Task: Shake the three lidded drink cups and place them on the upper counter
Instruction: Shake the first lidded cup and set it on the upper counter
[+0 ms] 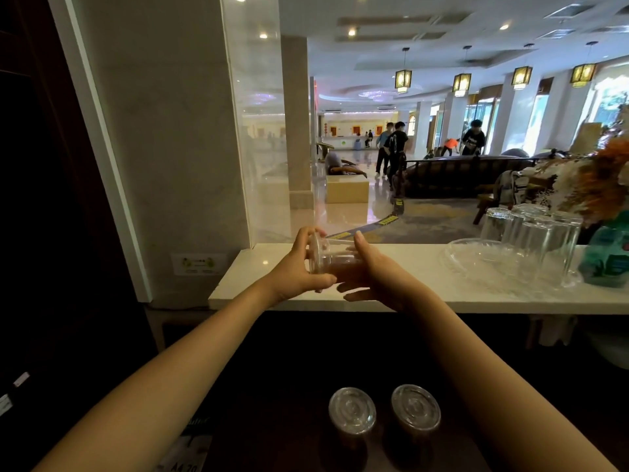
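Head view showed a clear plastic cup (335, 258) with brown drink in it, held on its side up in the air, in front of the white counter (425, 294). The left hand (299, 267) was wrapped around the lid end, fingers curled tight on it. The right hand (374, 267) pressed on the bottom end with its fingers out fairly straight. The cup looked thin and bendy, and only partly full, so it was likely light. Squeezing the middle too hard could pop the lid, so the two ends seemed the best places to hold. Two more cups (352, 412) (416, 407) stood side by side with lids on, down low on the dark lower top near the person. The counter had lots of bare room on its left part. Farther right sat a clear dish (476, 257) and some drinking glasses (531, 240), which could get bumped. The counter's front edge was close under the hands.
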`<state>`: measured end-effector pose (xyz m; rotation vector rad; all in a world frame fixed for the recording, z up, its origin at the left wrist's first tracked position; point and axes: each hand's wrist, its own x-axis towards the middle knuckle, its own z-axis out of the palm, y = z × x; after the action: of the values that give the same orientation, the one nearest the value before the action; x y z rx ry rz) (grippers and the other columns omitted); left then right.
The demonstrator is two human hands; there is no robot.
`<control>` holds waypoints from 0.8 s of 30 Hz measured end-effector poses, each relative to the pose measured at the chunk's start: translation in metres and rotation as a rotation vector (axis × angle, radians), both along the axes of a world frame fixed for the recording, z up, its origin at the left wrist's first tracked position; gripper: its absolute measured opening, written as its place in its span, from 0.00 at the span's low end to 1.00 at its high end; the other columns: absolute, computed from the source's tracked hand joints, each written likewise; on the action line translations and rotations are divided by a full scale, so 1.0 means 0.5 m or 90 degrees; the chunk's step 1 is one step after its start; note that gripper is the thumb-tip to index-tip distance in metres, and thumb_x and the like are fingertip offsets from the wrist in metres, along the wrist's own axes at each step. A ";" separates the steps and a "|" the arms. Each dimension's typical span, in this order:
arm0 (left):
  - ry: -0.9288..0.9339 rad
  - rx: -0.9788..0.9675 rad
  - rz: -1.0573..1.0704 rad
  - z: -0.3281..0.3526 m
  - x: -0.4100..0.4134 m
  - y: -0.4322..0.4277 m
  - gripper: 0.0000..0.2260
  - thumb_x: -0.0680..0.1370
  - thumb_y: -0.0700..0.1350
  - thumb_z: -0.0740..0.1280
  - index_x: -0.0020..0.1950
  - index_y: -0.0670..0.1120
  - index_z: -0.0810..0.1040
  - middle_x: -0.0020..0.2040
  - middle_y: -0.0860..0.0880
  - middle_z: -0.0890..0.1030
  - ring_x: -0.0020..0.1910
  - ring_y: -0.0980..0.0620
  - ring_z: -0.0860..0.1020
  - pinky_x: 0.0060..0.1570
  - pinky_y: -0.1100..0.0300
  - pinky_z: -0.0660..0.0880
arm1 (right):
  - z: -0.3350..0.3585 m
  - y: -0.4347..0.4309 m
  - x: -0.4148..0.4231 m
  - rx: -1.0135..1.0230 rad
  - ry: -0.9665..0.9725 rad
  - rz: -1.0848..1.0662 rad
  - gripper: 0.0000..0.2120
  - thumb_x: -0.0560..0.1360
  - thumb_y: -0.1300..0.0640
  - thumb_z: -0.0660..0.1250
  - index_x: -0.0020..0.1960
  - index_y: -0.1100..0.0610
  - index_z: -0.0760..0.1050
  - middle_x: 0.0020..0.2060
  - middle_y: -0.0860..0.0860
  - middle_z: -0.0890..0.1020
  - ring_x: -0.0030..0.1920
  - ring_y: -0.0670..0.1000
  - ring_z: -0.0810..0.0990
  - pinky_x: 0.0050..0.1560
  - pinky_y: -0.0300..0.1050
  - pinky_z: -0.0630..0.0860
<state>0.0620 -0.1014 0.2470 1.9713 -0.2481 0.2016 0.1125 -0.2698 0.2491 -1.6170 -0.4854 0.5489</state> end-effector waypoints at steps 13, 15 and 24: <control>0.361 -0.284 -0.148 0.006 0.021 0.037 0.29 0.65 0.56 0.74 0.63 0.51 0.72 0.60 0.43 0.74 0.58 0.42 0.73 0.58 0.43 0.74 | -0.051 -0.002 0.012 0.188 -0.085 0.018 0.23 0.67 0.70 0.72 0.54 0.50 0.71 0.60 0.59 0.71 0.61 0.64 0.75 0.60 0.62 0.76; 0.364 -0.287 -0.164 0.005 0.023 0.040 0.38 0.56 0.52 0.79 0.64 0.52 0.70 0.62 0.42 0.72 0.58 0.42 0.73 0.50 0.48 0.79 | -0.050 -0.003 0.012 0.164 -0.122 0.026 0.25 0.66 0.71 0.72 0.53 0.47 0.71 0.59 0.57 0.72 0.61 0.65 0.74 0.62 0.63 0.73; 0.097 -0.024 -0.066 -0.021 0.014 0.008 0.25 0.65 0.45 0.71 0.54 0.59 0.62 0.62 0.42 0.67 0.58 0.41 0.73 0.38 0.63 0.78 | -0.028 -0.004 0.017 -0.007 0.084 0.020 0.24 0.75 0.38 0.59 0.60 0.55 0.72 0.54 0.58 0.81 0.47 0.54 0.84 0.44 0.47 0.82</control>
<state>0.0691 -0.0972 0.2364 1.9196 -0.2451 -0.0107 0.1208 -0.2717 0.2353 -1.5748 -0.4099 0.6779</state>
